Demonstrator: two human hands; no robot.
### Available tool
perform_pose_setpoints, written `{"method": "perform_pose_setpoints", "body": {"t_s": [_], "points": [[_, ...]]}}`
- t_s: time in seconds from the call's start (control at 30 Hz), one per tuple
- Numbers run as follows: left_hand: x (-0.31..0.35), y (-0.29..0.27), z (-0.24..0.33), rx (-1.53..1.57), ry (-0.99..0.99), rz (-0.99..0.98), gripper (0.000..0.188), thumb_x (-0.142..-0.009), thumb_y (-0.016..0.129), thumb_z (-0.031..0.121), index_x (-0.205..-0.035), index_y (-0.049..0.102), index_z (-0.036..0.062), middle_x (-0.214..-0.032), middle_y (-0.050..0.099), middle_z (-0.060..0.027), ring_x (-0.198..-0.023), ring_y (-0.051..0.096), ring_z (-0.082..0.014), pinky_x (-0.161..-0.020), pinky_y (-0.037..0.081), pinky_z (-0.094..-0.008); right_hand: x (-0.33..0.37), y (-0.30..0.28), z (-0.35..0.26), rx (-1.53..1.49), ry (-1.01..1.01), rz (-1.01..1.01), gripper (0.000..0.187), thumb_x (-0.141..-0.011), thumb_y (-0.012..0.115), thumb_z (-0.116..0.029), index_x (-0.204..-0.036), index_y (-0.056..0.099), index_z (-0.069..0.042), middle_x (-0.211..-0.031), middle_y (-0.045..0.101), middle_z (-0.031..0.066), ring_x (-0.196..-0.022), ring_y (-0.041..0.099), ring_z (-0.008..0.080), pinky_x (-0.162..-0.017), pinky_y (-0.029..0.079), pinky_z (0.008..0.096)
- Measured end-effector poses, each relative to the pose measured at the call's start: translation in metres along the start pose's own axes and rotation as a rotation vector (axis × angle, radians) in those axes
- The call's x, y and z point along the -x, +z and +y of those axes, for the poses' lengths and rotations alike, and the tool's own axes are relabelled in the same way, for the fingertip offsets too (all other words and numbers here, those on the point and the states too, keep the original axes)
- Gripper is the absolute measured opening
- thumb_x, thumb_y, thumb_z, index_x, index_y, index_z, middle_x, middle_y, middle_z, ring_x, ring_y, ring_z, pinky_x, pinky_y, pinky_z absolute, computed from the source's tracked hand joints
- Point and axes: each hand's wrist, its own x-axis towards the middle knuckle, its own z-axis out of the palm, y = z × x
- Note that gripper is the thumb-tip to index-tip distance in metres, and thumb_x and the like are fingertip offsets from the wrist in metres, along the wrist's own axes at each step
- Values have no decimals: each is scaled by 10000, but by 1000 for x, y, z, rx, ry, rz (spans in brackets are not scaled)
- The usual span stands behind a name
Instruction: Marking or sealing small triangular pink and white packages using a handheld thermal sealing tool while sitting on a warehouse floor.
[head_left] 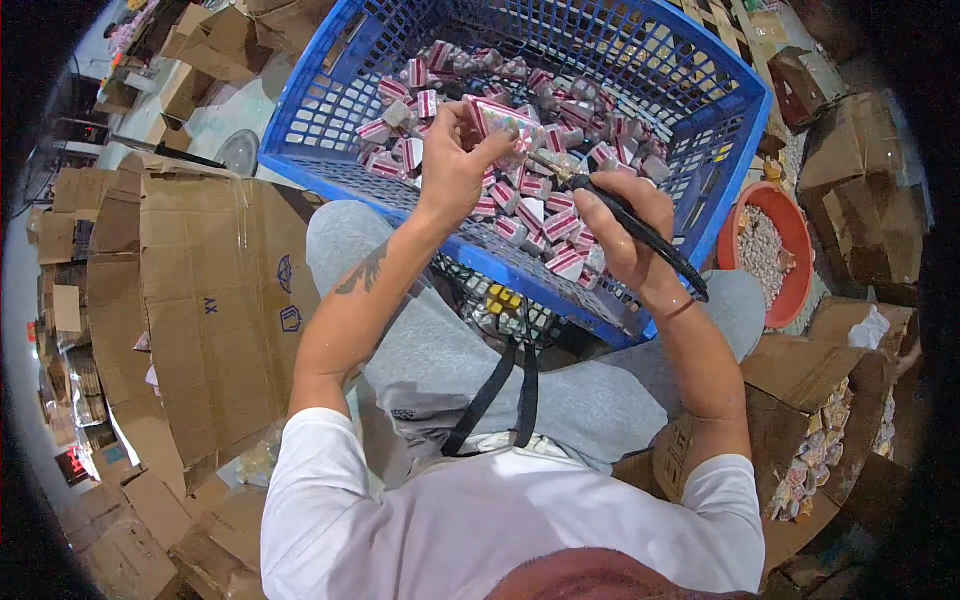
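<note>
Above the blue plastic crate point(360, 180), my left hand point(455, 165) pinches a small clear packet point(505, 125) with a red-and-white striped top and colourful contents. My right hand point(635, 220) is wrapped round a black-handled tool point(655, 240) with a thin metal tip, like a soldering iron. Its tip points at the packet's lower edge; whether they touch I cannot tell. Beneath both hands, many similar striped packets point(535, 215) lie loose in the crate.
An orange-red tub point(795, 270) of small pale pieces stands right of the crate. A large cardboard box point(215, 320) rises at my left. Another open box point(815, 455) with small packets sits at lower right. My grey-trousered legs point(440, 370) flank the crate's near side.
</note>
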Motion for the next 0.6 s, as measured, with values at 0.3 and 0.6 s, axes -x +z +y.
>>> {"method": "perform_pose_setpoints", "body": {"t_s": [0.3,0.6], "points": [[-4,-8,-11,71,-65,-34,352,-885,690,156,-1133,513,-19,-1003,638,-84,-909,623,-119,-795,520,-278,1,-11,-6,-46,80,53,238,-788,742,-149,-969,672,-10,-750,680,100,-617,639,185,-592,498,307],[-4,-4,-12,145,-142,-42,359,-888,651,149,-1163,516,-37,-1050,631,-97,-938,628,-141,-851,525,-298,1,-6,2,12,-65,39,227,-800,741,-158,-954,661,-12,-770,674,105,-642,639,170,-581,496,299]]}}
